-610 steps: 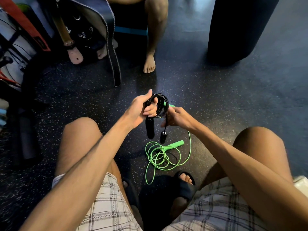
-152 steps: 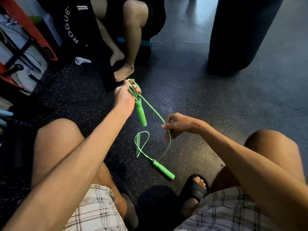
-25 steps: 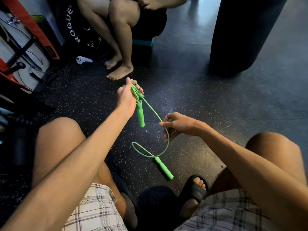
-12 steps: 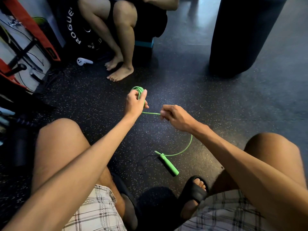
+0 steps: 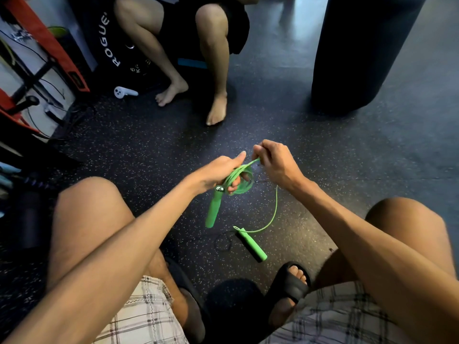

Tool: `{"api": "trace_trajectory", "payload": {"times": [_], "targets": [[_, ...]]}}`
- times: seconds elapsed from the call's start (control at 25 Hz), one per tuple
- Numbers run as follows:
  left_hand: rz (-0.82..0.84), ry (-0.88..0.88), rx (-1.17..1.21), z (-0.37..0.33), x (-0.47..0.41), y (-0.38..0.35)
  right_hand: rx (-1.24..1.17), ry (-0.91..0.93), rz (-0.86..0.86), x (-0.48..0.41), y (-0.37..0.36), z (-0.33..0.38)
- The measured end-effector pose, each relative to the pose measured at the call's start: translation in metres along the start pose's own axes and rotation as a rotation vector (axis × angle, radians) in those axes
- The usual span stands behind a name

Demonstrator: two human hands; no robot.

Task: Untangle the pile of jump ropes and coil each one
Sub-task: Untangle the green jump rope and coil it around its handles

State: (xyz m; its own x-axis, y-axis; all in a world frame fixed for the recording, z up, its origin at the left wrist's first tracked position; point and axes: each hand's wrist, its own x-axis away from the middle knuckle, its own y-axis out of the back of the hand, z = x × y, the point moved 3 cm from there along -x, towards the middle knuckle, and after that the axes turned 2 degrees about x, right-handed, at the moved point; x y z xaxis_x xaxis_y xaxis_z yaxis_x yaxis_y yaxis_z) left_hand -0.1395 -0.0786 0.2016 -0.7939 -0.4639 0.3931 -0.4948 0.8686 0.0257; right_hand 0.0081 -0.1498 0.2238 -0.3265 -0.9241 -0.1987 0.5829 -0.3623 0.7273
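Now you seem well into coiling the green jump rope (image 5: 242, 181). Your left hand (image 5: 218, 172) curls its fingers round the loops, and one handle (image 5: 213, 212) hangs lengthwise, free end down toward you. Your right hand (image 5: 275, 165) pinches the free strand just beside the loops. The other handle (image 5: 250, 243) lies slantwise on the floor (image 5: 347, 194), rope end pointing up-left. Next, probably, wind that slack on.

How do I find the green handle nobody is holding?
Look at the speckled floor between the person's knees. Just ahead of the black sandal lies a green handle. The other handle dangles from the left hand; this one lies flat.
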Motion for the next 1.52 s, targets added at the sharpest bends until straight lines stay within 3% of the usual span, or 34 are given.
{"api": "trace_trajectory", "payload": {"times": [0.16,0.52,0.68,0.88,1.0,1.08,1.24,1.32,1.52], "targets": [[0.137,-0.006,0.293,-0.007,0.002,-0.003,-0.093,-0.085,-0.008,0.0,-0.002,0.0],[0.045,-0.077,0.798,-0.011,-0.001,0.008,-0.467,-0.384,0.22,0.01,-0.019,0.001],[-0.185,-0.187,1.118,-0.02,-0.006,0.024,-0.504,-0.474,0.375,0.021,-0.022,0.002],[-0.509,-0.252,1.205,-0.005,-0.013,0.052,-0.496,-0.483,0.608,0.031,-0.029,0.003],[-0.651,-0.293,1.103,-0.002,-0.012,0.053,-0.417,-0.438,0.739,0.034,-0.031,0.002],[-0.727,-0.361,0.913,-0.005,-0.009,0.054,-0.353,-0.404,0.764,0.035,-0.033,0.002],[-0.82,-0.443,0.174,-0.01,0.0,0.048,-0.307,-0.232,0.66,0.029,-0.03,0.011],[-0.817,-0.441,-0.111,-0.011,0.002,0.042,-0.362,-0.172,0.604,0.024,-0.024,0.017],[-0.658,-0.374,-0.388,-0.005,-0.006,0.034,-0.483,-0.111,0.457,0.018,-0.012,0.025]]}}
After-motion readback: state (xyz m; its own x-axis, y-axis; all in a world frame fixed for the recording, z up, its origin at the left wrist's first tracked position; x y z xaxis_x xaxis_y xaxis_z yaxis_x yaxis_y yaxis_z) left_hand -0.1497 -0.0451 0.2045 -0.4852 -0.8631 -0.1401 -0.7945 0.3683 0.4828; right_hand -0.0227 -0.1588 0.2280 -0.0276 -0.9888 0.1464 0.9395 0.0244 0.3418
